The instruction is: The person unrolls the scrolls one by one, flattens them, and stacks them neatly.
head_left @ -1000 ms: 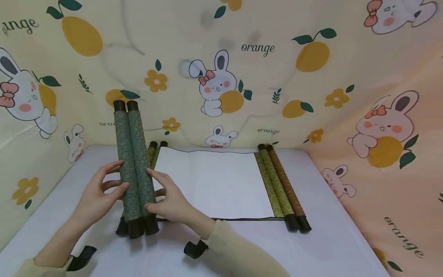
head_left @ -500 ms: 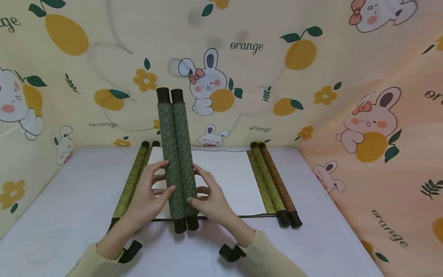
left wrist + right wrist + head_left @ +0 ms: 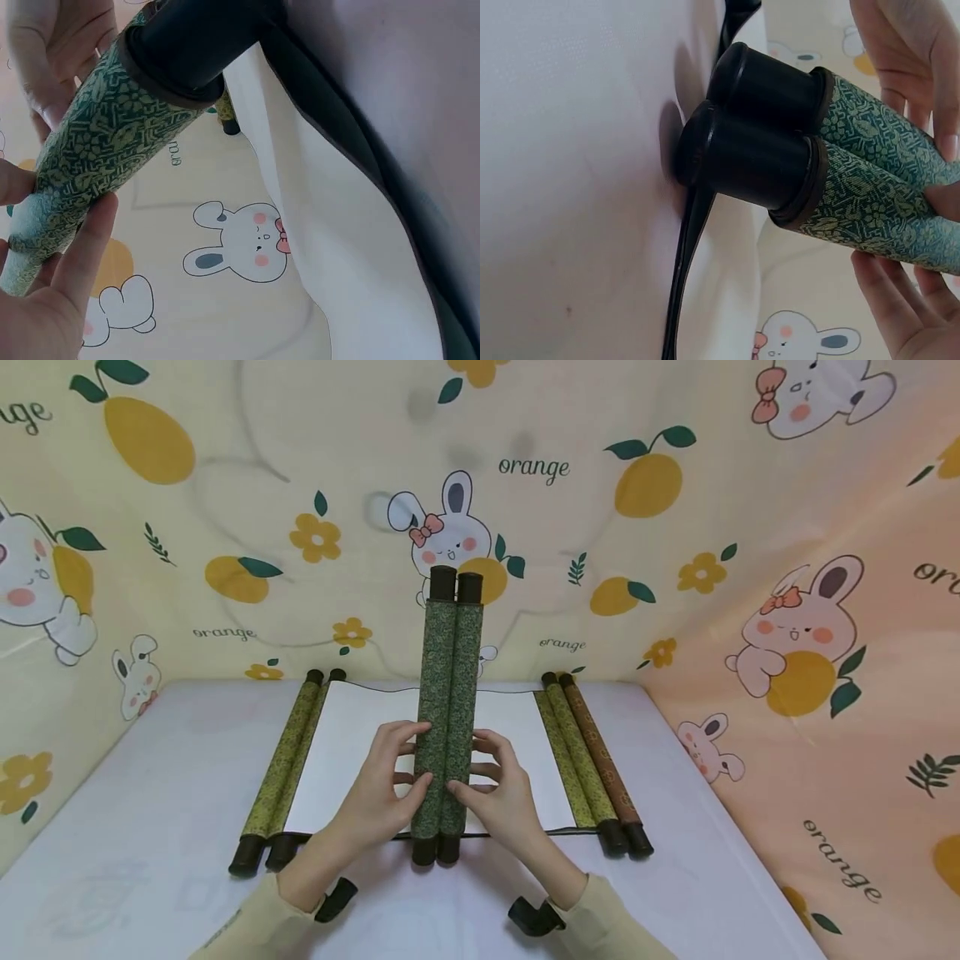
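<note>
Masking part of the sheet [image 3: 345, 752], green rollers [image 3: 438, 685] sit between fingers [image 3: 407, 728]

The only word you could read stood on the patterned cloth [image 3: 570, 410] before you: "orange", in dark slanting script. You had it whole high near the centre [image 3: 534, 467], again lower on the left [image 3: 224, 633], and once more low, right of centre [image 3: 562, 645]. On the cloth's right-hand side it ran steeply downward [image 3: 842, 864]. At the upper left you saw a cut-off word ending in "ge" [image 3: 26, 413], and at the right edge one beginning "or" [image 3: 937, 576]. Your left wrist view showed sideways lettering [image 3: 175, 153], partly covered. The mark on your left sleeve [image 3: 258, 927] was too small to read.
</note>
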The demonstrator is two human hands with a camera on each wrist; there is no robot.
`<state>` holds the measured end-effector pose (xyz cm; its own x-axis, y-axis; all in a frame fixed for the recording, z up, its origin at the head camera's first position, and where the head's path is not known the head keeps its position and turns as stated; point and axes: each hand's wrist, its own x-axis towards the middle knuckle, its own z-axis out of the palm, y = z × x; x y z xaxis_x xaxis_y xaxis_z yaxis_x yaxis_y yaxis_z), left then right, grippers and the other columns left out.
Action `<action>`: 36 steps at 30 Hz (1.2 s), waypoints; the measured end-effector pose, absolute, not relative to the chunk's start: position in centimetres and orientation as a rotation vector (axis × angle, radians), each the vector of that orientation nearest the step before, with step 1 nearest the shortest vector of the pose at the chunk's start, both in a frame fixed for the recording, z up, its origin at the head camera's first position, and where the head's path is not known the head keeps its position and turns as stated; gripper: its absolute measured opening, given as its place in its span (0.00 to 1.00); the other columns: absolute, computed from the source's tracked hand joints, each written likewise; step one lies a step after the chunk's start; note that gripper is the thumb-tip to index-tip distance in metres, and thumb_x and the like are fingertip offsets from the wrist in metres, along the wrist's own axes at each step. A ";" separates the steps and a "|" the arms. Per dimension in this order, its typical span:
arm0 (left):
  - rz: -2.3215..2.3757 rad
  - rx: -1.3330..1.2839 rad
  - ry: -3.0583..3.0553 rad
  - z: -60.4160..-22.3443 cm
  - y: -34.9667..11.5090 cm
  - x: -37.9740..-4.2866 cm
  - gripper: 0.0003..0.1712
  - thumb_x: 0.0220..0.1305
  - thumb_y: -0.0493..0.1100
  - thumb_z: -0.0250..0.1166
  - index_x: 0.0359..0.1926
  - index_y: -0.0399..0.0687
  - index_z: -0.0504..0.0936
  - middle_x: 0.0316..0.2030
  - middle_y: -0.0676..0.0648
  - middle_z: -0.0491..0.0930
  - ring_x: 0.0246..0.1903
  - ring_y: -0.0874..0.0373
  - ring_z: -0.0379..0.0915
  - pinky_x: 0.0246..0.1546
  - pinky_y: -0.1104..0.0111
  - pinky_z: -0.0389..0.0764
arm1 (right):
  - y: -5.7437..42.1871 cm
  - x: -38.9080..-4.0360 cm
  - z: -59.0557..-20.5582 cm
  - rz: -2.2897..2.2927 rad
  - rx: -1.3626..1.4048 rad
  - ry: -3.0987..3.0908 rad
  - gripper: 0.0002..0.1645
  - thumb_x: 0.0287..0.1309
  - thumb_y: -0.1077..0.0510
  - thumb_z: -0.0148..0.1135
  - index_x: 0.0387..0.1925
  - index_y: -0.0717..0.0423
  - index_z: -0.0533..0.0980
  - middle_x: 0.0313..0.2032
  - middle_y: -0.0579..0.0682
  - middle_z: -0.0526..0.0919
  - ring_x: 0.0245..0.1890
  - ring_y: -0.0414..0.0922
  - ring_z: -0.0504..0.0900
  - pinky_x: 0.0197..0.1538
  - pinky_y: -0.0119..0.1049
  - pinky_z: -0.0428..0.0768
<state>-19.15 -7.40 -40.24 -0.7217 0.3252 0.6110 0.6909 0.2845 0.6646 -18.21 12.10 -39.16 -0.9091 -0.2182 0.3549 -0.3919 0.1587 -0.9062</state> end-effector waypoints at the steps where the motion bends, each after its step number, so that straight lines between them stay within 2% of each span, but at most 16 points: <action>1: -1.415 -0.920 -2.201 -40.4 -7.4 -19.3 0.40 0.58 0.27 0.61 0.69 0.50 0.57 0.61 0.44 0.58 0.51 0.45 0.70 0.33 0.67 0.82 | 12.1 -18.2 -39.2 1.847 0.608 -2.280 0.42 0.51 0.70 0.67 0.66 0.56 0.58 0.57 0.58 0.69 0.48 0.56 0.80 0.43 0.38 0.82; 5: -1.406 -0.906 -2.194 -40.9 -7.4 -19.4 0.38 0.59 0.29 0.60 0.69 0.52 0.60 0.61 0.43 0.57 0.51 0.46 0.69 0.33 0.68 0.82 | 12.1 -18.4 -39.3 1.846 0.653 -2.281 0.42 0.52 0.71 0.65 0.66 0.57 0.57 0.58 0.58 0.68 0.48 0.56 0.79 0.43 0.38 0.82; 13: -1.393 -0.857 -2.276 -40.9 -7.5 -19.4 0.37 0.60 0.29 0.59 0.67 0.61 0.65 0.63 0.43 0.53 0.61 0.49 0.59 0.40 0.68 0.81 | 12.7 -18.6 -39.3 1.838 0.709 -2.286 0.46 0.52 0.73 0.64 0.69 0.54 0.55 0.61 0.58 0.65 0.48 0.55 0.79 0.44 0.40 0.82; 18: -1.434 -0.826 -2.304 -40.8 -7.8 -19.3 0.37 0.58 0.28 0.59 0.66 0.62 0.66 0.62 0.43 0.54 0.60 0.50 0.60 0.40 0.67 0.81 | 12.8 -18.9 -39.3 1.844 0.734 -2.324 0.50 0.53 0.73 0.62 0.73 0.49 0.50 0.65 0.58 0.61 0.47 0.54 0.79 0.44 0.43 0.81; 22: -1.454 -0.788 -2.334 -41.0 -8.0 -19.2 0.38 0.57 0.27 0.60 0.64 0.64 0.67 0.61 0.44 0.55 0.57 0.50 0.62 0.39 0.66 0.80 | 12.8 -18.8 -39.2 1.759 0.843 -2.339 0.50 0.54 0.75 0.59 0.74 0.52 0.48 0.66 0.62 0.58 0.44 0.56 0.79 0.41 0.43 0.82; 25: -1.458 -0.785 -2.343 -41.0 -8.2 -19.2 0.39 0.56 0.26 0.58 0.64 0.65 0.67 0.61 0.44 0.55 0.58 0.50 0.61 0.40 0.63 0.80 | 13.0 -18.8 -39.1 1.710 0.915 -2.329 0.48 0.53 0.77 0.55 0.73 0.55 0.50 0.63 0.62 0.59 0.38 0.57 0.77 0.35 0.39 0.81; 28: -1.468 -0.797 -2.346 -40.9 -8.3 -19.3 0.40 0.54 0.25 0.56 0.64 0.64 0.67 0.60 0.44 0.55 0.59 0.49 0.59 0.40 0.59 0.80 | 13.1 -19.0 -39.2 1.752 0.926 -2.318 0.47 0.51 0.79 0.51 0.72 0.54 0.54 0.61 0.60 0.60 0.38 0.56 0.75 0.31 0.36 0.79; 32: -1.493 -0.792 -2.357 -40.7 -8.5 -19.4 0.40 0.51 0.25 0.56 0.64 0.62 0.69 0.59 0.43 0.54 0.56 0.50 0.59 0.39 0.59 0.79 | 13.3 -19.7 -40.1 1.795 0.909 -2.329 0.48 0.50 0.78 0.49 0.72 0.47 0.57 0.61 0.57 0.60 0.49 0.57 0.75 0.32 0.34 0.78; 36: -1.499 -0.783 -2.362 -40.9 -8.4 -19.5 0.39 0.50 0.26 0.58 0.64 0.57 0.70 0.58 0.44 0.54 0.52 0.52 0.62 0.38 0.65 0.80 | 13.5 -20.4 -41.4 1.746 0.900 -2.367 0.50 0.48 0.77 0.51 0.70 0.37 0.60 0.62 0.51 0.61 0.53 0.57 0.71 0.32 0.35 0.77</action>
